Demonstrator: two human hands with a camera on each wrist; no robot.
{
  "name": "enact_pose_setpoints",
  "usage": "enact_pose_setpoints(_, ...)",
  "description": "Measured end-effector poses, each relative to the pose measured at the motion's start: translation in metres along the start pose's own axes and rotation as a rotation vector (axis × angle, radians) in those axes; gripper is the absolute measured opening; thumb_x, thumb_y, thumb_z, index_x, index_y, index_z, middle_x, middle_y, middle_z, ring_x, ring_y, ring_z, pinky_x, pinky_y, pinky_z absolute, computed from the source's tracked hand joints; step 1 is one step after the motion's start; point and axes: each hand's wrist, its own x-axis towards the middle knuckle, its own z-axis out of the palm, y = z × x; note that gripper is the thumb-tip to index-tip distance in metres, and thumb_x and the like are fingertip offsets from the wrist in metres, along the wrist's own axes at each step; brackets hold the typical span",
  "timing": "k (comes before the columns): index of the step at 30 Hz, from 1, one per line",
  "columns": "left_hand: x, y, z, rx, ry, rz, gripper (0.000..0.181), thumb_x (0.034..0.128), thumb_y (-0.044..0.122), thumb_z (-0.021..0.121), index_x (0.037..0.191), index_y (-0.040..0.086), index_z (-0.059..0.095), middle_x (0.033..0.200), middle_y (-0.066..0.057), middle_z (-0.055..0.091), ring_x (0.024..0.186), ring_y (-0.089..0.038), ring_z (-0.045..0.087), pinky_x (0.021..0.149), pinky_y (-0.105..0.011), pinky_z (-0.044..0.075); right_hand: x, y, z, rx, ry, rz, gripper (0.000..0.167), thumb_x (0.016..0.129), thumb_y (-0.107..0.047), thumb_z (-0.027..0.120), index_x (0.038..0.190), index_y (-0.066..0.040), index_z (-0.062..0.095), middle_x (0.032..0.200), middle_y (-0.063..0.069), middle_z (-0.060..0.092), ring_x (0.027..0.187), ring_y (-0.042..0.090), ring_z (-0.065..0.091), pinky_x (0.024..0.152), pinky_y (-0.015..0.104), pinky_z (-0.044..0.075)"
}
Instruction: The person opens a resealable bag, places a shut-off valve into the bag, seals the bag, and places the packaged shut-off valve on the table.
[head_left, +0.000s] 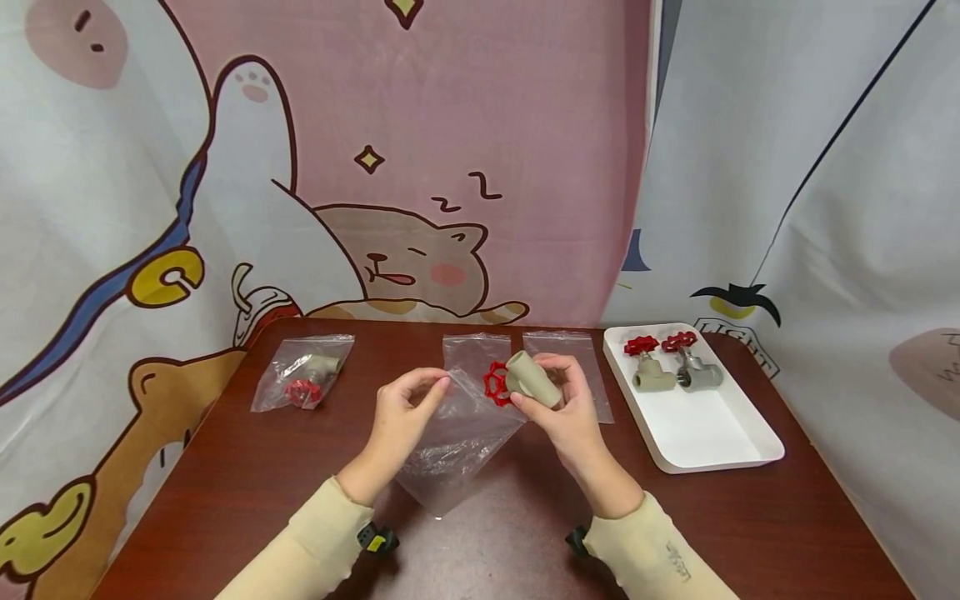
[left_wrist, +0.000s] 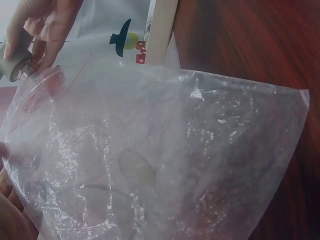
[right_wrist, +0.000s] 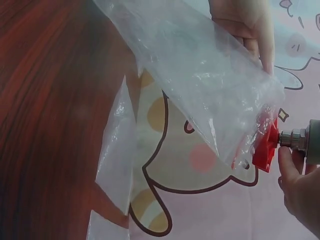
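Observation:
My left hand (head_left: 397, 417) pinches the rim of a clear plastic bag (head_left: 465, 454), which hangs down with its lower corner near the tabletop. In my right hand (head_left: 572, 412) is a beige-grey pipe valve (head_left: 534, 380), gripped by its body between thumb and fingers. Its red handwheel (head_left: 497, 384) points left, toward the bag's mouth. From the right wrist view, the handwheel (right_wrist: 266, 145) lies at the bag's edge, partly behind or inside the film; I cannot tell how far in. The bag (left_wrist: 150, 150) hides much of the left hand in the left wrist view.
A white tray (head_left: 720, 437) at the right holds two valves with red handwheels, one beige (head_left: 654, 377), one grey (head_left: 701, 373). A bagged valve (head_left: 306, 383) lies at the left on the brown table (head_left: 247, 500). Flat bags (head_left: 476, 346) lie behind the hands.

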Motion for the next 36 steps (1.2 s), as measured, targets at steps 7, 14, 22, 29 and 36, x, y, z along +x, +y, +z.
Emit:
enact_pose_setpoints(7,0.000,0.001,0.002,0.001,0.004,-0.019,0.009,0.0853,0.001,0.067,0.093,-0.003,0.070,0.082,-0.017,0.072,0.070,-0.024,0.069,0.061,-0.022,0.053,0.000,0.002,0.004,-0.017,-0.028,-0.101,0.052,0.069,0.021,0.068,0.112,0.006,0.043,0.119,0.008,0.048,0.100,0.015,0.053,0.078,0.021,0.049)
enact_pose_setpoints(14,0.000,0.004,0.004,-0.035,-0.033,-0.095,0.010,0.0869,0.002,0.065,0.093,-0.006,0.068,0.082,-0.019,0.071,0.071,-0.028,0.069,0.062,-0.026,0.054,-0.001,0.004,0.005,-0.025,-0.128,-0.228,0.050,0.068,0.022,0.069,0.109,0.009,0.042,0.119,0.008,0.050,0.104,0.017,0.054,0.080,0.022,0.049)
enact_pose_setpoints(22,0.000,0.003,0.006,-0.083,-0.037,-0.104,0.008,0.0867,-0.001,0.064,0.093,-0.007,0.065,0.083,-0.022,0.069,0.071,-0.035,0.068,0.061,-0.023,0.054,-0.001,0.003,0.005,-0.015,-0.242,-0.328,0.048,0.066,0.023,0.069,0.104,0.012,0.042,0.115,0.003,0.053,0.105,0.016,0.056,0.081,0.025,0.048)
enact_pose_setpoints(29,0.000,0.004,0.006,-0.074,-0.016,-0.116,0.008,0.0861,-0.001,0.065,0.092,-0.007,0.066,0.083,-0.020,0.069,0.071,-0.019,0.066,0.063,-0.019,0.053,-0.002,0.002,0.001,-0.034,-0.344,-0.294,0.050,0.065,0.022,0.072,0.106,0.010,0.045,0.116,0.006,0.054,0.104,0.017,0.055,0.082,0.025,0.047)
enact_pose_setpoints(36,-0.002,0.004,0.005,-0.102,-0.040,-0.102,0.008,0.0867,0.000,0.065,0.093,-0.005,0.066,0.084,-0.018,0.069,0.070,-0.015,0.065,0.064,-0.032,0.056,-0.003,-0.003,-0.007,-0.138,-0.401,-0.174,0.049,0.069,0.009,0.078,0.109,0.003,0.050,0.116,0.008,0.054,0.101,0.016,0.056,0.081,0.025,0.047)
